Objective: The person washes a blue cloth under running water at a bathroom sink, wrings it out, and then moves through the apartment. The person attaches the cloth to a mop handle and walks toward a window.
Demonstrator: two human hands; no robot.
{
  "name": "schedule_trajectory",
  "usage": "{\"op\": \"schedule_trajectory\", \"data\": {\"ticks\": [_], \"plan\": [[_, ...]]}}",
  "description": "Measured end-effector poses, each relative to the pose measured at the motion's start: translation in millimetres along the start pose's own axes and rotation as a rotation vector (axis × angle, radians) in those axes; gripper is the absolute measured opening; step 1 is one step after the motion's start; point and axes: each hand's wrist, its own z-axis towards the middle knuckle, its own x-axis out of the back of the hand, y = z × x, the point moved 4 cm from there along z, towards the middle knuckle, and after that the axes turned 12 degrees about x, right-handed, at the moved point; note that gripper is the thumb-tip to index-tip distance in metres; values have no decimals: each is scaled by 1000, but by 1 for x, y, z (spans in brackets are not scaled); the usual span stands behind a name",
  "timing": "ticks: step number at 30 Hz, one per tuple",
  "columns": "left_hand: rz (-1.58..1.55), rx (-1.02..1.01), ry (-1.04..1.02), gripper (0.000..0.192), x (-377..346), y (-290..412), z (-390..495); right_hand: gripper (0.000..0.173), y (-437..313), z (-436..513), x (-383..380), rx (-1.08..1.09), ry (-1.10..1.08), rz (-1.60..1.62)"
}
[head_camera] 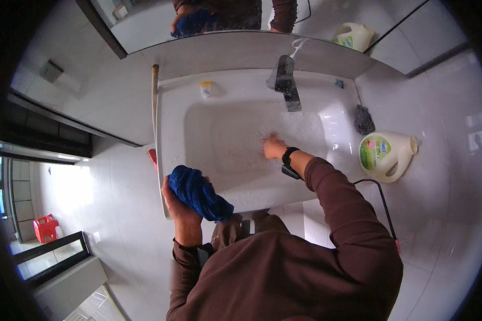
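My left hand (181,214) grips a bunched dark blue cloth (201,196) above the front left rim of a white washbasin (233,86). The cloth looks twisted and folded, and its lower end droops toward my body. Inside the basin is my right hand (274,147), blurred, with small drops splashing around it. A black band is on that wrist. I cannot make out its fingers or anything within them. The dark faucet (288,82) stands at the back rim, behind my right hand.
A cream detergent bottle (385,156) stands to the right, below a dark grey scrubber (364,120) by the wall. A small yellow-capped container (205,89) sits on the back rim. Along the left rim leans a thin stick (154,104). A mirror (233,36) spans the wall behind.
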Motion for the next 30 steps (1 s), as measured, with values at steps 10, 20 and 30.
{"op": "schedule_trajectory", "data": {"ticks": [10,20,30], "plan": [[-9,-1,36,58,1,-4,-2,19,11,-20,28,7,376,117],[118,-22,28,59,1,-4,5,17,30,-5,32,-87,371,217],[66,3,86,64,8,-4,4,16,34,-7,27,-136,287,226]]}}
